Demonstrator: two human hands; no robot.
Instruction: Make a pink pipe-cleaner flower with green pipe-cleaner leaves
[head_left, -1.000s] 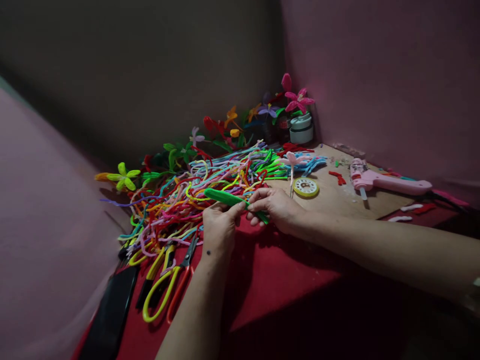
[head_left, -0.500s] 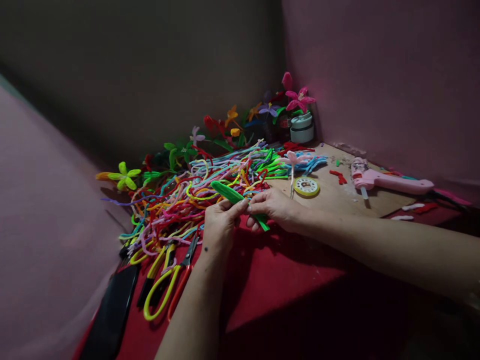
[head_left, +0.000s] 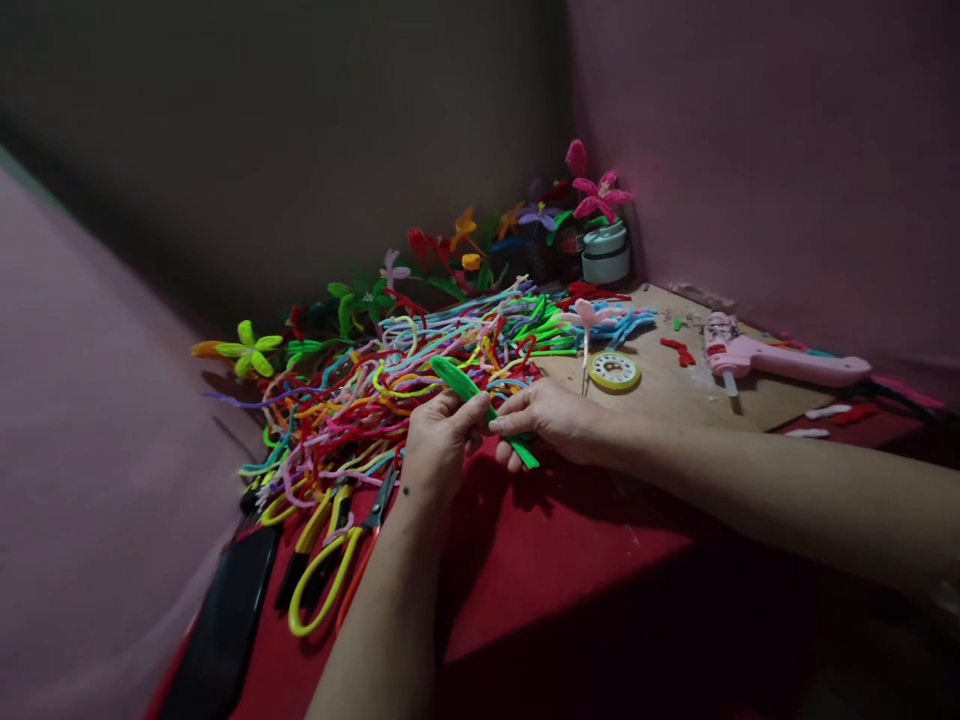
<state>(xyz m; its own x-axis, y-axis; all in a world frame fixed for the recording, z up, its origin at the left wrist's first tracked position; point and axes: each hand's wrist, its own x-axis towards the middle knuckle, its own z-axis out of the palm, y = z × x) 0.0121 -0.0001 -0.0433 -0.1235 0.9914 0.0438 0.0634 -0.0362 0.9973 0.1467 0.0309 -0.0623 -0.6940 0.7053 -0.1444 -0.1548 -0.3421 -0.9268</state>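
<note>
A long green pipe-cleaner leaf (head_left: 456,380) slants between my two hands, its rounded end up to the left and its narrow end down to the right. My left hand (head_left: 444,435) pinches its middle between thumb and fingers. Close beside it, my right hand (head_left: 551,422) is closed on the lower half, with the narrow tip sticking out below. Behind both hands spreads a tangled heap of coloured pipe cleaners (head_left: 352,400). A pale pink pipe-cleaner flower (head_left: 587,316) on a stem lies just past my right hand.
Scissors with yellow and red handles (head_left: 324,590) and a black phone-like slab (head_left: 221,620) lie at left. A pink glue gun (head_left: 795,360) rests on a wooden board (head_left: 645,410) beside a yellow-rimmed disc (head_left: 615,371). Finished flowers (head_left: 251,350) and a lidded pot (head_left: 606,255) line the wall.
The fingers of both hands have shifted slightly apart along the green leaf, showing more of its middle. The leaf has moved a little to the right.
</note>
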